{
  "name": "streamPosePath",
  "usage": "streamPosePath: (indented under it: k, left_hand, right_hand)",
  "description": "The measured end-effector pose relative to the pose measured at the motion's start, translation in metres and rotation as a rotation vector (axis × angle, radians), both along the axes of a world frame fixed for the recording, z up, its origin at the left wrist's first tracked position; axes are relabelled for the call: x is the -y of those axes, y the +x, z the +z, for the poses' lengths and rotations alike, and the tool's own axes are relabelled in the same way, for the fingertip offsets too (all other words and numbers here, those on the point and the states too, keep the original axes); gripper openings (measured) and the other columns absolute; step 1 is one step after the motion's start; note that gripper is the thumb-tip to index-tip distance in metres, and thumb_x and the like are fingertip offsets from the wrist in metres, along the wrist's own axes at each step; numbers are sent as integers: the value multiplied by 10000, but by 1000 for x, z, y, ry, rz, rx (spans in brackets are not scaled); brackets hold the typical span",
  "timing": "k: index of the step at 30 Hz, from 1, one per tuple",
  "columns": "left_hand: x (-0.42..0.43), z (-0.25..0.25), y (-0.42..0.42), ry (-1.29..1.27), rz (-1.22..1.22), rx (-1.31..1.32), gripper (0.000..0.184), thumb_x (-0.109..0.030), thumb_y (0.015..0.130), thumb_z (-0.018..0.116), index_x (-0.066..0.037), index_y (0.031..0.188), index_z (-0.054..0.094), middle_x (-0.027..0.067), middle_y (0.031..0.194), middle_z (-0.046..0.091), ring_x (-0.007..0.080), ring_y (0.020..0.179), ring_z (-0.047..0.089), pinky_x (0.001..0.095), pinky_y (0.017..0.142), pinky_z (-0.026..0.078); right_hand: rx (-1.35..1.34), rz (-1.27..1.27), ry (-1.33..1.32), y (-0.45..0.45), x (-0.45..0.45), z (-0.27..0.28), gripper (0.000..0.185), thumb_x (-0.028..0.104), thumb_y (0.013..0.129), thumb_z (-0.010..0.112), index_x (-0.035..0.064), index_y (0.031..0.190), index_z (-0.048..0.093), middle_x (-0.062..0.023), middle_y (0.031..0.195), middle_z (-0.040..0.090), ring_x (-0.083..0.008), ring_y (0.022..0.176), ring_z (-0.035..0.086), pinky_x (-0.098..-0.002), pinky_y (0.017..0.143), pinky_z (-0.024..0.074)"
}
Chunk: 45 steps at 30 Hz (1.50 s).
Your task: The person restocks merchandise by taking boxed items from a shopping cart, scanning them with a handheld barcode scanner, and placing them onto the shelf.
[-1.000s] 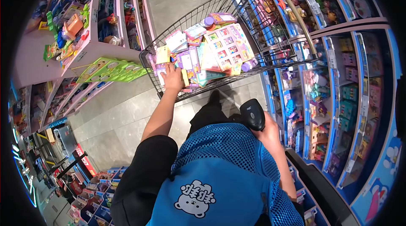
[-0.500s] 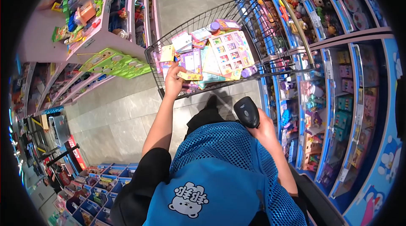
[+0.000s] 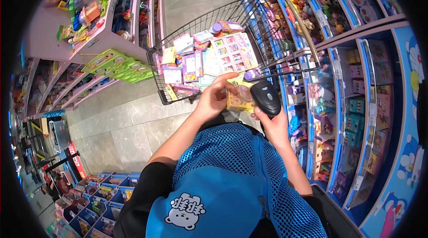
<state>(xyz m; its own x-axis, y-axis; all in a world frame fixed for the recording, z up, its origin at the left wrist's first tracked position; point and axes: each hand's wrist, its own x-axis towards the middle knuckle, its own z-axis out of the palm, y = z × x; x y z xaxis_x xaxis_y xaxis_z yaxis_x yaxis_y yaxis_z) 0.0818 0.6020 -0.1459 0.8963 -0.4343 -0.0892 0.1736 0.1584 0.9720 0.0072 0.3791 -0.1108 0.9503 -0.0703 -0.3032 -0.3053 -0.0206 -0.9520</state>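
My left hand point(image 3: 213, 100) holds a small yellow box point(image 3: 240, 101) with a see-through front, low over the near side of a black wire shopping cart point(image 3: 157, 80). My right hand point(image 3: 277, 129) is wrapped around a black handheld barcode scanner point(image 3: 265, 98), whose head is beside the box. The fingertips of my right hand are close to the box's edge; whether they touch it I cannot tell. Packaged toys fill the cart, among them a large flat box with a grid of pictures point(image 3: 232, 54) and a purple-and-white box point(image 3: 190, 66).
Blue shelves point(image 3: 341, 117) of packaged toys run along the right. On the left stands a pink shelf unit point(image 3: 100, 44) with a green panel point(image 3: 118, 65) at its side. Blue divided bins point(image 3: 100, 202) sit at lower left. Grey tiled floor point(image 3: 120, 131) shows between.
My left hand has carried the yellow box from the cart's left part towards my body and the right. The scanner has risen slightly, and box and scanner are now close together.
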Motion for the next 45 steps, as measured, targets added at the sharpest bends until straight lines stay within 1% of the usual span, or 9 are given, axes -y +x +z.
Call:
streamPosePath:
  k: [10, 17, 18, 21, 22, 26, 35, 39, 45]
  left_hand:
    - [38, 24, 11, 76, -268, 160, 415, 209, 809, 547, -17, 1144, 642, 100, 1516, 456, 211, 1333, 534, 349, 995, 533]
    - [75, 17, 7, -270, -119, -182, 442, 161, 906, 572, -10, 1314, 558, 132, 1420, 566, 228, 1281, 603, 364, 1024, 542]
    - [80, 25, 5, -249, -99, -315, 410, 86, 947, 560, -11, 1345, 543, 116, 1312, 635, 179, 1108, 677, 340, 939, 583]
    - [79, 41, -2, -455, -181, -609, 385, -4, 987, 553, -26, 1371, 535, 81, 1209, 663, 101, 963, 664, 282, 791, 594]
    - [88, 50, -7, -321, -107, -657, 433, -5, 972, 584, -46, 1398, 525, 38, 1133, 662, 40, 800, 607, 210, 650, 527]
    - [90, 38, -15, -109, -265, -376, 500, 11, 944, 626, -68, 1423, 504, 4, 1057, 670, 25, 761, 583, 174, 594, 444]
    - [89, 25, -4, -202, 42, -472, 574, 133, 811, 540, -7, 1367, 501, 117, 1155, 678, 203, 1025, 700, 303, 847, 588]
    - [80, 2, 0, -394, -108, -502, 525, 148, 760, 595, -13, 1259, 576, 124, 1235, 673, 224, 1118, 672, 385, 1017, 537]
    - [101, 7, -14, -527, -316, -293, 164, 63, 868, 673, -77, 934, 618, 215, 1340, 615, 361, 1367, 511, 485, 1116, 462]
  right_hand:
    - [4, -215, 124, -21, 34, 0, 342, 93, 904, 768, -2, 1207, 639, -59, 1009, 704, -128, 841, 675, -290, 685, 587]
    - [24, -318, 171, -41, 52, 5, 323, 40, 892, 755, 1, 1199, 662, -50, 1049, 710, -115, 852, 666, -288, 702, 580]
    - [15, -321, 167, -43, 52, 7, 322, 37, 891, 755, 2, 1198, 663, -47, 1059, 711, -112, 859, 665, -287, 707, 578]
    - [5, -345, 136, -52, 50, 8, 333, 26, 889, 753, 7, 1207, 660, -38, 1087, 711, -100, 913, 657, -276, 777, 561]
    - [4, -351, 119, -55, 51, 7, 336, 21, 888, 752, 8, 1211, 658, -35, 1091, 710, -96, 929, 653, -273, 800, 552]
    - [7, -360, 98, -63, 50, 6, 348, 6, 886, 747, 10, 1220, 650, -26, 1102, 708, -85, 972, 641, -264, 865, 523]
    - [95, -312, -53, -78, 50, 0, 367, 4, 887, 746, 8, 1233, 625, -36, 1049, 710, -90, 918, 649, -264, 837, 531]
    - [74, -353, 131, -82, 55, -5, 334, 18, 909, 731, 14, 1227, 630, -39, 1023, 707, -100, 870, 674, -260, 770, 547]
    - [36, -403, 182, -81, 67, -5, 279, 72, 960, 699, 10, 1225, 641, -47, 1010, 713, -109, 849, 685, -257, 710, 547]
